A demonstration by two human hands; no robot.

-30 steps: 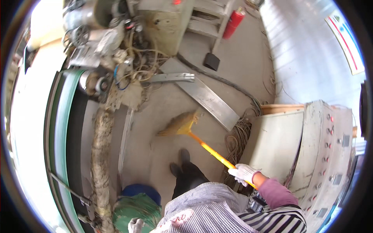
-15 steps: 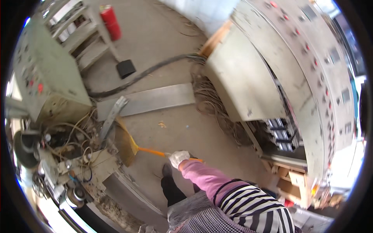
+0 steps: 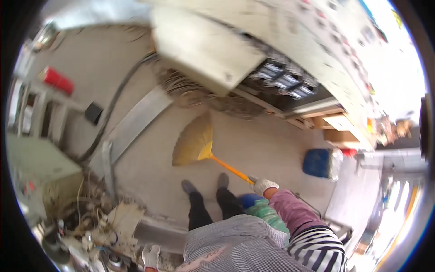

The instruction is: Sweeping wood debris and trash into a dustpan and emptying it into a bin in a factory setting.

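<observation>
A fan-shaped yellow broom (image 3: 195,141) with an orange handle lies out over the floor ahead of my feet. My right hand (image 3: 263,186), in a whitish work glove, is closed round the upper part of that handle. Low in the picture, my left hand (image 3: 151,257), gloved too, hangs close to the machine on the left. Its fingers are too unclear to read, and nothing shows in it. Beside my right leg, a green and blue bag or sack (image 3: 265,211) is partly covered by my apron and right arm.
A grey-green control box (image 3: 41,167) and machine parts with hoses stand left. A metal plank (image 3: 140,120) and a thick black cable (image 3: 118,93) cross the floor. Coiled cables lie under an open cabinet (image 3: 208,50). A blue bin (image 3: 316,163) stands right, a red cylinder (image 3: 56,80) far left.
My view has turned to the right. The broom has swung from beside the left machine to the floor near the cabinet, still in my right hand. My left hand has come into view.
</observation>
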